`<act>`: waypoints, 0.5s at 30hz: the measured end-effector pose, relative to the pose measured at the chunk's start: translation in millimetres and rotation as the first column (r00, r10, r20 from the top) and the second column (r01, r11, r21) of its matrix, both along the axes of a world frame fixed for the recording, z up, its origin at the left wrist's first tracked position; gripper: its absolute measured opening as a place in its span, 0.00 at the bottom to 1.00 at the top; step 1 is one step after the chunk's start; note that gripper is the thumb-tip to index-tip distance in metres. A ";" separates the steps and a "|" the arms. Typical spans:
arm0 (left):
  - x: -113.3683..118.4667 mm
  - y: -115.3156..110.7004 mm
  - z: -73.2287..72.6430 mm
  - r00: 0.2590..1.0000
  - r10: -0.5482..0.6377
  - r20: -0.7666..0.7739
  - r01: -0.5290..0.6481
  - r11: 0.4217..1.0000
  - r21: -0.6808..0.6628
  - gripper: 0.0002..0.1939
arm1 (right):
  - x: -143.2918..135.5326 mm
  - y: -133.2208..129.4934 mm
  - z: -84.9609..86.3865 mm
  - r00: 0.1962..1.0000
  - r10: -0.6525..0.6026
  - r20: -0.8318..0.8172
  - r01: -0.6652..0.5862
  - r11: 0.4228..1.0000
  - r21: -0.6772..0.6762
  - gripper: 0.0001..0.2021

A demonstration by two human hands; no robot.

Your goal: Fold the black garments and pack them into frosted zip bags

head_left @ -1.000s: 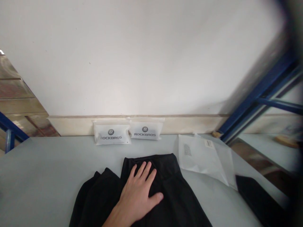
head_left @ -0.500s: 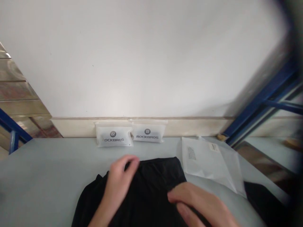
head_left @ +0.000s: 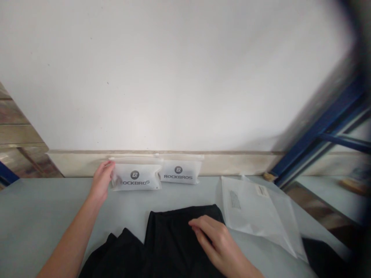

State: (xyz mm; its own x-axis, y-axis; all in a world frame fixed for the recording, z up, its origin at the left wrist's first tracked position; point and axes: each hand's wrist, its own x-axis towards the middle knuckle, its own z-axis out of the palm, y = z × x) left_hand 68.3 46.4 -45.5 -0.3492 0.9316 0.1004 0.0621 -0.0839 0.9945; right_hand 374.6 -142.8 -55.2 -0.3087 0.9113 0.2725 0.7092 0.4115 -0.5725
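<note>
A black garment (head_left: 171,243) lies on the grey table (head_left: 40,208) in front of me. My right hand (head_left: 220,245) rests flat on its upper right part, fingers loosely curled. My left hand (head_left: 101,181) reaches to the table's back and grips the left edge of a white ROCKBROS pouch (head_left: 136,177) that leans against the wall. A second ROCKBROS pouch (head_left: 179,172) stands right beside it, to the right.
A clear plastic bag with a printed label (head_left: 257,208) lies to the right of the garment. Another black cloth (head_left: 324,255) shows at the lower right. Blue shelf rails (head_left: 319,127) rise on the right, and a white wall (head_left: 174,77) backs the table.
My left hand left the garment and reached back to the left pouch, taking hold of its edge. My right hand came in and settled on the garment.
</note>
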 end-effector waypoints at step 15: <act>99.0 -151.0 11.7 0.696 -0.530 -0.485 0.682 0.699 0.215 0.08 | -40.5 9.9 47.7 0.991 -0.017 0.134 -0.063 0.817 0.573 0.11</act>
State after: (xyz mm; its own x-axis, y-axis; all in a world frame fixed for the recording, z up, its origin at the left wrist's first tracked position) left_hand 167.4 -104.5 -33.8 0.4152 0.7882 0.4542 0.2096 -0.5687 0.7954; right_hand 334.0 -132.9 -7.5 -0.3962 0.5928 0.7011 0.7447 0.6541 -0.1322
